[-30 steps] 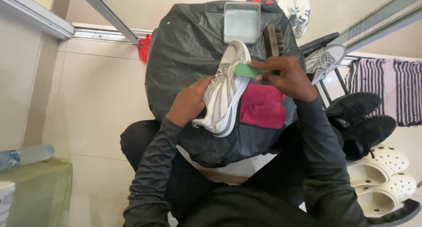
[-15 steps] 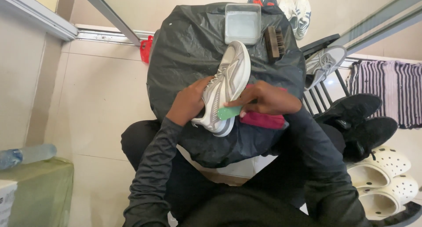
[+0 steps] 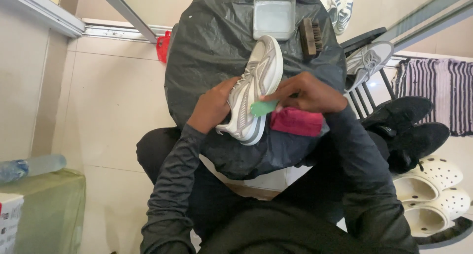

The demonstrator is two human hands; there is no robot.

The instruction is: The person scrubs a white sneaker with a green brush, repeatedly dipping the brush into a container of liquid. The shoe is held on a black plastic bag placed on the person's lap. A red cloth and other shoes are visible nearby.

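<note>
left hand (image 3: pixel 213 106): closed around the sneaker's heel end from the left, thumb across the side panel; shoe is held by it.
sneaker (image 3: pixel 253 86): grey-white, lying on its side on the black sheet (image 3: pixel 212 42) covering the table; long axis runs from heel at lower left to toe at upper right, toe pointing toward the tray. Sole edge faces lower right.
green pad (image 3: pixel 262 107): small, flat, pressed against the sneaker's side near the midfoot-heel area, just right of the left hand.
right hand (image 3: pixel 306 92): fingers narrowed to a pinch on the green pad, fingertips touching the shoe's side; hand lies to the right of the shoe, reaching in leftward across it.
nearer hand: both in contact; left at the heel, right at mid-length.
red cloth (image 3: pixel 296 121): folded, on the sheet just below the right hand, touching or nearly touching the shoe's sole edge; which one cannot be told.
tray (image 3: pixel 274 15): grey, rectangular, beyond the toe, apart from it.
brush (image 3: pixel 311 37): brown, just right of the tray, untouched.
black shoes (image 3: pixel 404 123): on the floor at right, well apart from the table.
</note>
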